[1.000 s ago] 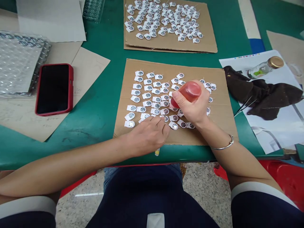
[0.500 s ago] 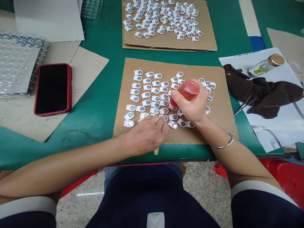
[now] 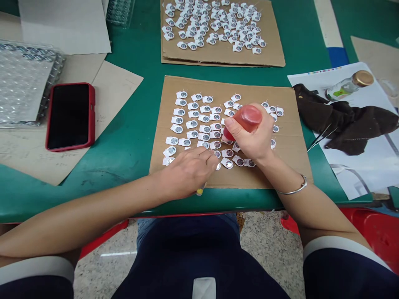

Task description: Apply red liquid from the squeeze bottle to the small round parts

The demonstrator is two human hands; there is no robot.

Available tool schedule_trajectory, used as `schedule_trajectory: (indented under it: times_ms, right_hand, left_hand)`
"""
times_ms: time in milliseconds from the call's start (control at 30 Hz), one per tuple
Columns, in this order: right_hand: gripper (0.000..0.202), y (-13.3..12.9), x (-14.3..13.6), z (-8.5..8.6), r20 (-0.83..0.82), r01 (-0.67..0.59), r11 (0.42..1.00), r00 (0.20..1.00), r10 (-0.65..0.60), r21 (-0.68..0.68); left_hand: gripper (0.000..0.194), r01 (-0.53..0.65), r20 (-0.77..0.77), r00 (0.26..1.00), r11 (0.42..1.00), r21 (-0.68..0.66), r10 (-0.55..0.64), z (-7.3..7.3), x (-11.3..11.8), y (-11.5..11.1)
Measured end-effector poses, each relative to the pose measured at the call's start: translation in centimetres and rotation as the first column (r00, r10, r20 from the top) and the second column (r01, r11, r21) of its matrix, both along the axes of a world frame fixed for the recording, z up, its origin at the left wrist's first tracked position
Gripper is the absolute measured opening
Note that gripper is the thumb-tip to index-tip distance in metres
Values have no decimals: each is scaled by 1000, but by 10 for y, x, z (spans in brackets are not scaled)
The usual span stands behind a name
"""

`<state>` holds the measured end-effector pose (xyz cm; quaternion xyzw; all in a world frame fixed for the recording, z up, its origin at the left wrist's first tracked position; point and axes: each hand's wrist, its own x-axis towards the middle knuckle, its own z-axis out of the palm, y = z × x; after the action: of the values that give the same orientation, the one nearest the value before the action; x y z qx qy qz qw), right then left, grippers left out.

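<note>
My right hand (image 3: 257, 137) is wrapped around a glossy, rounded red object (image 3: 247, 118), held over the nearer cardboard sheet (image 3: 280, 174). Its lower part is hidden, so I cannot tell its kind. My left hand (image 3: 190, 170) rests low over the same sheet, fingers bent and closed. A slim tool's yellow end (image 3: 200, 192) sticks out beneath that hand; the rest of it is covered. Small white tags with round silvery faces (image 3: 204, 118) lie in rough rows on the cardboard, and both hands hide some of them.
Another cardboard stack (image 3: 222, 56) with many similar pieces lies farther back. To the left are a red-cased phone (image 3: 70, 116), paper sheets and clear plastic trays (image 3: 21, 87). On the right are a brown cloth (image 3: 346, 120), tweezers (image 3: 322, 137) and a small gold-capped jar (image 3: 349, 85).
My left hand has shifted slightly left and toward me, and the yellow end has moved with it. The right hand stays in place with the red object.
</note>
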<state>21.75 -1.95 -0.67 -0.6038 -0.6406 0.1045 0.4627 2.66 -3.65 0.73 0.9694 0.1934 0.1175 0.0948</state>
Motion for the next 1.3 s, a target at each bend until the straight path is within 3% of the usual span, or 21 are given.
schedule_trajectory:
  times_ms: [433, 867, 1033, 1167, 1300]
  right_hand:
    - [37, -1, 0, 2, -40, -45, 998, 998, 43, -42]
    - [35, -2, -1, 1, -79, -53, 998, 996, 50, -32]
    - [33, 2, 6, 23, -342, -162, 980, 933, 113, -119]
    - [23, 1, 18, 49, -480, -131, 991, 872, 101, -29]
    - [22, -11, 24, 50, -574, -192, 981, 807, 135, -39]
  left_hand:
    - [15, -20, -49, 999, 988, -150, 13, -4, -5, 8]
    - [12, -19, 30, 999, 990, -136, 23, -4, -5, 10]
    - [10, -49, 90, 994, 986, -158, 64, -5, -3, 14]
    - [10, -64, 101, 991, 978, -199, 85, 1, -1, 20]
    - [10, -64, 125, 987, 966, -249, 98, 4, -1, 22]
